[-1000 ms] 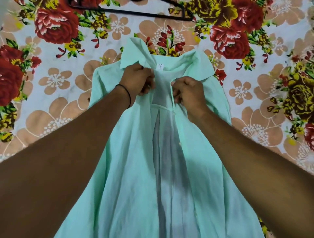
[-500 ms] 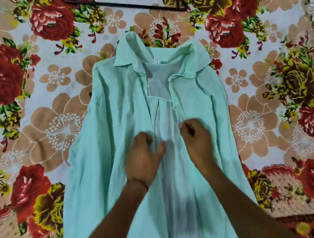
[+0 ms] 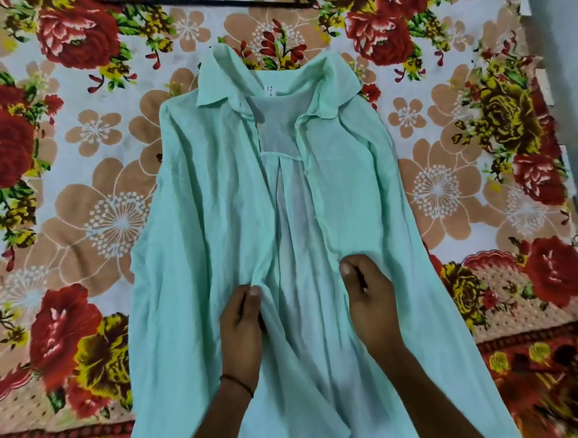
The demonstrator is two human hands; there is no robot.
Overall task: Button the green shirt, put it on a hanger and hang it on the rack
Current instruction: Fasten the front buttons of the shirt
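The mint-green shirt (image 3: 203, 219) lies face up on a flowered bedsheet, collar at the far end, its front open down the middle. My left hand (image 3: 242, 325) pinches the left front edge about halfway down the shirt. My right hand (image 3: 367, 290) pinches the right front edge, where small buttons run along the placket. The two edges are a hand's width apart. A thin black bar, perhaps a hanger (image 3: 250, 2), shows at the top edge of the view.
The flowered bedsheet (image 3: 93, 187) covers the whole surface around the shirt. A pale wall or bed edge (image 3: 560, 78) runs along the far right. The shirt's sleeves lie folded along its sides.
Both hands have moved from the collar down the front edges to the shirt's middle, and each now pinches its edge. The view has pulled back, so more of the shirt shows.
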